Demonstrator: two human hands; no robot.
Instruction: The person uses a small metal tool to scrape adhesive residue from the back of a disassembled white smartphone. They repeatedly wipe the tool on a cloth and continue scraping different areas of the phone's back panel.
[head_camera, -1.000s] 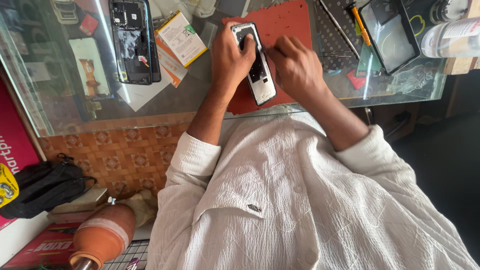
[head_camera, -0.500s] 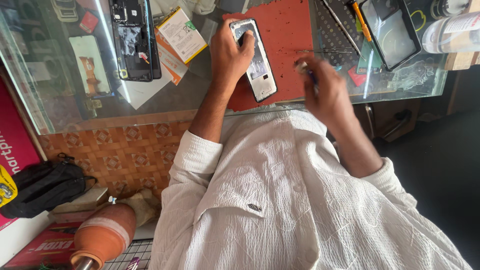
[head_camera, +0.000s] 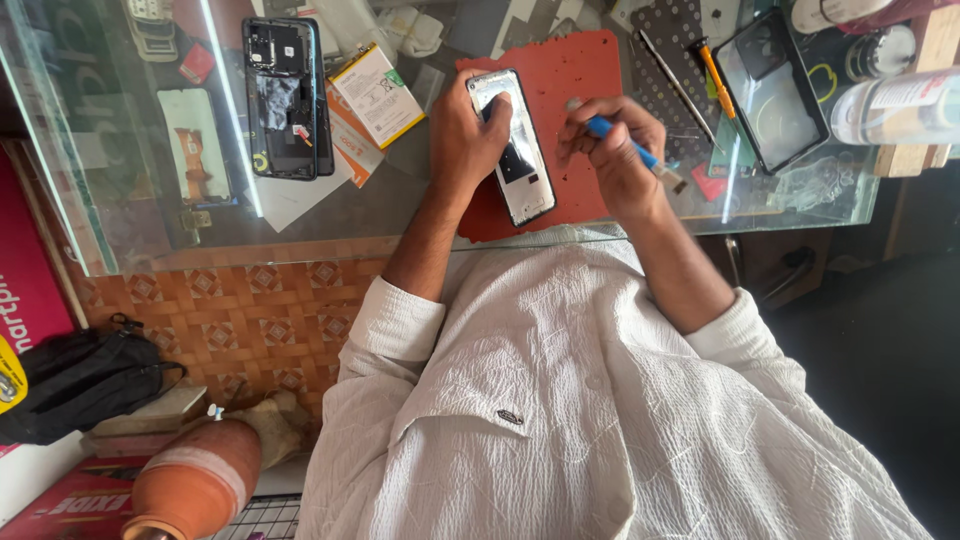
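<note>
A phone (head_camera: 518, 160) with its back off lies on a red work mat (head_camera: 575, 75) on the glass table. My left hand (head_camera: 468, 132) is clamped over the phone's upper left part, thumb on its inside. My right hand (head_camera: 612, 150) hovers just right of the phone, over the mat, fingers closed on a blue-handled tool (head_camera: 640, 155) whose metal end sticks out to the right. The tool's working tip is hidden by my fingers.
An opened black phone (head_camera: 285, 95) and a white battery (head_camera: 375, 92) lie to the left. A detached screen (head_camera: 772, 90), an orange-handled screwdriver (head_camera: 715, 68) and a white bottle (head_camera: 895, 105) sit to the right. A black bag (head_camera: 80, 375) and a brown pot (head_camera: 195, 485) are below the table.
My right hand left the phone, swung out to the right, and has come back beside it holding the blue-handled tool. My left hand kept its hold on the phone.
</note>
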